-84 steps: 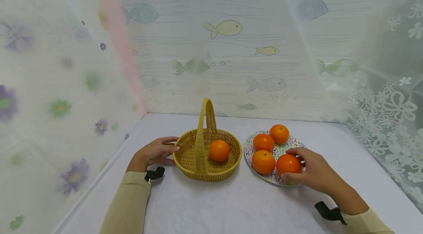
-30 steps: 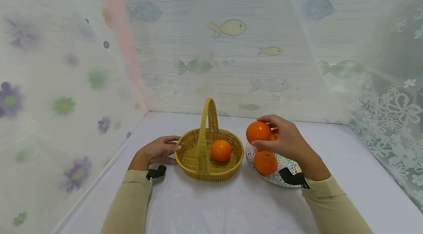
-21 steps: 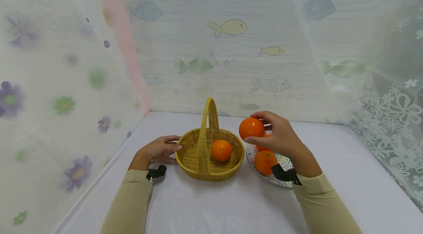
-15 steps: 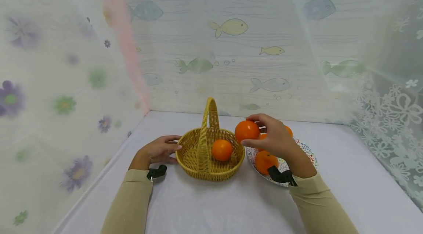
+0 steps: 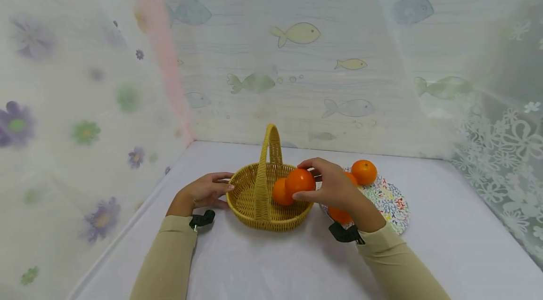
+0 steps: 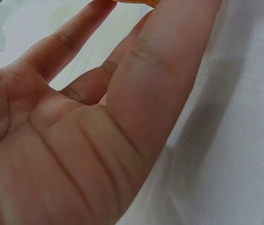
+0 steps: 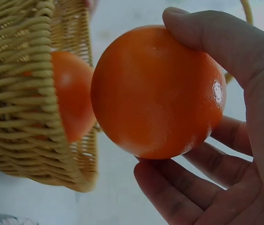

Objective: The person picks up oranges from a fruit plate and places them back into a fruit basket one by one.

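My right hand (image 5: 335, 187) grips an orange (image 5: 301, 181) between thumb and fingers over the right side of a yellow wicker basket (image 5: 239, 213). Another orange (image 5: 280, 192) lies inside, partly hidden behind the held one. In the right wrist view the held orange (image 7: 155, 93) is just outside the basket's rim (image 7: 52, 93) from that angle, with the thumb on one side and fingertips on the other. My left hand (image 5: 202, 192) touches the basket's left rim with extended, spread fingers. The left wrist view shows the palm and fingers, with only a sliver of basket (image 6: 139, 2).
A patterned plate (image 5: 394, 206) stands right of the basket, bearing an orange (image 5: 364, 172) at the back and others partly hidden by my right hand and wrist. The basket's tall handle (image 5: 261, 173) arches over its middle. A white cloth (image 5: 263, 262) covers the table.
My right hand picked up an orange from the plate's front right, raised it and carried it left, then lowered it over the basket. The left hand stays at the basket's rim.
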A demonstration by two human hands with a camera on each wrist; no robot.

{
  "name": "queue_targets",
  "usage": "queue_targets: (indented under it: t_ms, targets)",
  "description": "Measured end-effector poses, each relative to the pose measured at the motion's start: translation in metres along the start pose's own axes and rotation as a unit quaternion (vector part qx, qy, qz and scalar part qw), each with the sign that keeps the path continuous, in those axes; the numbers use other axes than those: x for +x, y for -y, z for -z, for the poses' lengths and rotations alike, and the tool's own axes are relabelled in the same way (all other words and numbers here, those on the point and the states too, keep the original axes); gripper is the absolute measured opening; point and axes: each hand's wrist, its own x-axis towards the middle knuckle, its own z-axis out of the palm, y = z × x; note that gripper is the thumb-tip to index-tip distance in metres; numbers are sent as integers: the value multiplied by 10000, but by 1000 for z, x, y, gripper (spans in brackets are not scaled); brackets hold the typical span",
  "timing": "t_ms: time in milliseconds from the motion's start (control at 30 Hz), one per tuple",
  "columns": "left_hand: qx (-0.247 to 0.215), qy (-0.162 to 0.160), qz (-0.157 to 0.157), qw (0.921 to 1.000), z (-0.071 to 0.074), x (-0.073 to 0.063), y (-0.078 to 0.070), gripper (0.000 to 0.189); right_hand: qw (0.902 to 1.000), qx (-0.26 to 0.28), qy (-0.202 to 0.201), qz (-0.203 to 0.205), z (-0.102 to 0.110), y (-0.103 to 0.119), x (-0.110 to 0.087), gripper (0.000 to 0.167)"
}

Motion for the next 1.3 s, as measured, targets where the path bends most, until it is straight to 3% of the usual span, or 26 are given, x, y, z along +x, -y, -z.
queue_targets:
  t_ms: [233,700,1300]
  targets:
    - [-32,27,22,10000,2,2,1,69,9999,-59,88,-94,-8,-4,1,68]
    - [-88,44,12,10000,0,0,0,69,9988,-445,165,112,-13,-14,4,70]
    - [-62,79,-52,9999,1,2,1,66,9986,-450,295,7,-18,-18,6,69]
